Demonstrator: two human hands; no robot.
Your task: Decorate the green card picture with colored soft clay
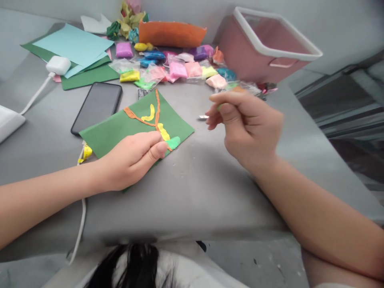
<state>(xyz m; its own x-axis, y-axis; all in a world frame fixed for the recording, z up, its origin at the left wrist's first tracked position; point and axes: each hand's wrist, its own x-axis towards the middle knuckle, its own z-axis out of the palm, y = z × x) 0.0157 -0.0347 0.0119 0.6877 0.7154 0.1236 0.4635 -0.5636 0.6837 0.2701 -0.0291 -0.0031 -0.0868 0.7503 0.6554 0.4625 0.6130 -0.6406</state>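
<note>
Pinching the green card at centre, the left hand best holds it flat; farther right, the right hand pinches a green bit, ideally lightly.

1. The gray tabletop carried a dark phone, face up.
2. Right of the phone lay a green card with orange, yellow and light-green shapes.
3. Beyond the phone, to its left, overlapped green and light-blue sheets.
4. Beyond the phone, to its right, colorful packets lay clustered.
5. Well right of the phone stood a pink bin with a white rim.
6. Nearer than the phone ran a white cable.
</note>
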